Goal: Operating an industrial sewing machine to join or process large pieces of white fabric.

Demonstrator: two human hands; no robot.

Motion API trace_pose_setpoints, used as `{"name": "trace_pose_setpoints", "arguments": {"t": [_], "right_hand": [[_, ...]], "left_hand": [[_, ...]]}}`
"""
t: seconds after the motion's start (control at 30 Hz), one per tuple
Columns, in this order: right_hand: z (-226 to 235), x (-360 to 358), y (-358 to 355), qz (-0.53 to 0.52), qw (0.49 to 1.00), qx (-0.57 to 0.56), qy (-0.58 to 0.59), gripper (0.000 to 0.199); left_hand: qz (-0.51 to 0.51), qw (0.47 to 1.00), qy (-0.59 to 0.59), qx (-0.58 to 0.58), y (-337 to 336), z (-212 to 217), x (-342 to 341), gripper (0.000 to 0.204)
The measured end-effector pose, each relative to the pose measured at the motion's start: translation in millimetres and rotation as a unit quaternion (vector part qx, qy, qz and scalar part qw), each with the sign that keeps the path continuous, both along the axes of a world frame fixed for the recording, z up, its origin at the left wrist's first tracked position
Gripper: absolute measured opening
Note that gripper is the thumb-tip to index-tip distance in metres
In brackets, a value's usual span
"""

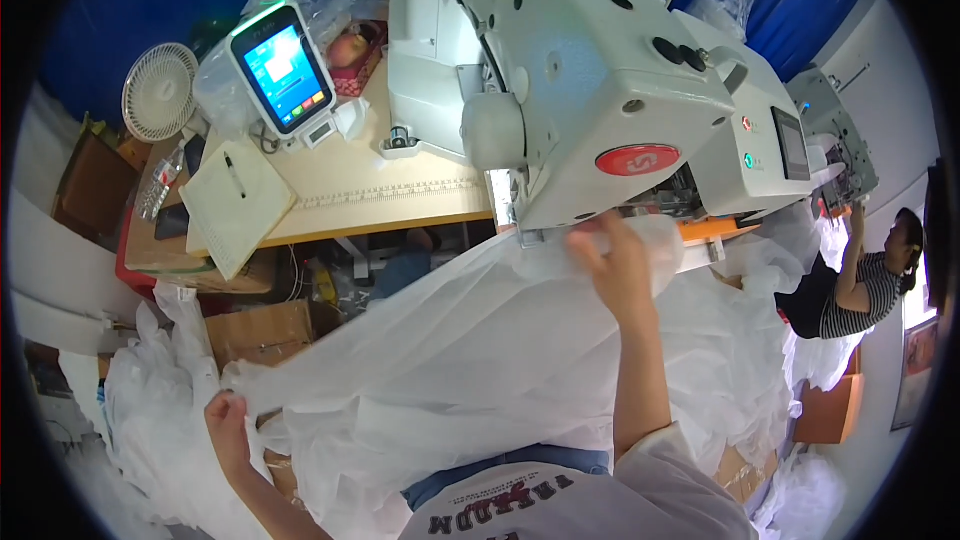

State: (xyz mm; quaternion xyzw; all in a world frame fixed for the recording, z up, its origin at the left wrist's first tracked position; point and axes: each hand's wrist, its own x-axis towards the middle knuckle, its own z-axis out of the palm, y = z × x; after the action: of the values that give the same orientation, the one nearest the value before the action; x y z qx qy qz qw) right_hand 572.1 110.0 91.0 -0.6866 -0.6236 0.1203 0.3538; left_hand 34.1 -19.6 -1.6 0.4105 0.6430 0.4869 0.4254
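Observation:
A wide piece of sheer white fabric (440, 340) is drawn across my lap up to a large white sewing machine (590, 90). At the lower left, my left hand (229, 428) is closed round the fabric's gathered edge, holding it out to the side. My right hand (612, 265) pinches the fabric just below the machine's head, close to its sewing area. Part of the right fingertips is hidden there. Between the two hands the upper fabric edge runs in a taut slanting line. The needle cannot be made out.
Left of the machine, a lit touchscreen (283, 70) stands on the table (390, 195), beside a notebook (235, 202) with a pen and a white fan (160, 92). White fabric heaps (150, 420) lie around me. Another person (862, 285) works at a machine on the right.

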Motion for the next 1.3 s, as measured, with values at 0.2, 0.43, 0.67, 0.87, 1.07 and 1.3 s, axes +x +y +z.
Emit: {"name": "trace_pose_setpoints", "arguments": {"t": [0.2,0.43,0.67,0.87,1.07,1.3], "right_hand": [[13.9,-16.5,-17.3,0.03,0.99,-0.092,-0.099,0.041],[-2.2,39.8,-35.3,-0.064,0.948,-0.218,0.222,0.031],[-31.5,45.5,-58.5,-0.058,0.815,-0.115,0.565,0.014],[-7.8,19.4,-19.1,-0.108,0.994,0.023,-0.024,0.018],[-3.5,33.8,-14.4,-0.157,0.966,-0.084,-0.187,0.018],[-86.3,199.8,4.7,-0.094,0.705,-0.108,-0.695,0.035]], "left_hand": [[0.097,0.987,0.104,0.076,41.7,21.9,24.3,0.016],[-0.124,0.974,0.184,-0.042,85.8,-60.3,37.0,0.007],[-0.018,0.975,-0.218,-0.05,123.7,-8.8,54.4,0.01],[-0.164,0.983,0.083,0.022,108.8,24.4,66.5,0.016],[-0.109,0.99,0.082,-0.022,109.6,53.3,95.2,0.017],[-0.141,0.989,0.048,0.009,159.4,52.9,164.7,0.023]]}}
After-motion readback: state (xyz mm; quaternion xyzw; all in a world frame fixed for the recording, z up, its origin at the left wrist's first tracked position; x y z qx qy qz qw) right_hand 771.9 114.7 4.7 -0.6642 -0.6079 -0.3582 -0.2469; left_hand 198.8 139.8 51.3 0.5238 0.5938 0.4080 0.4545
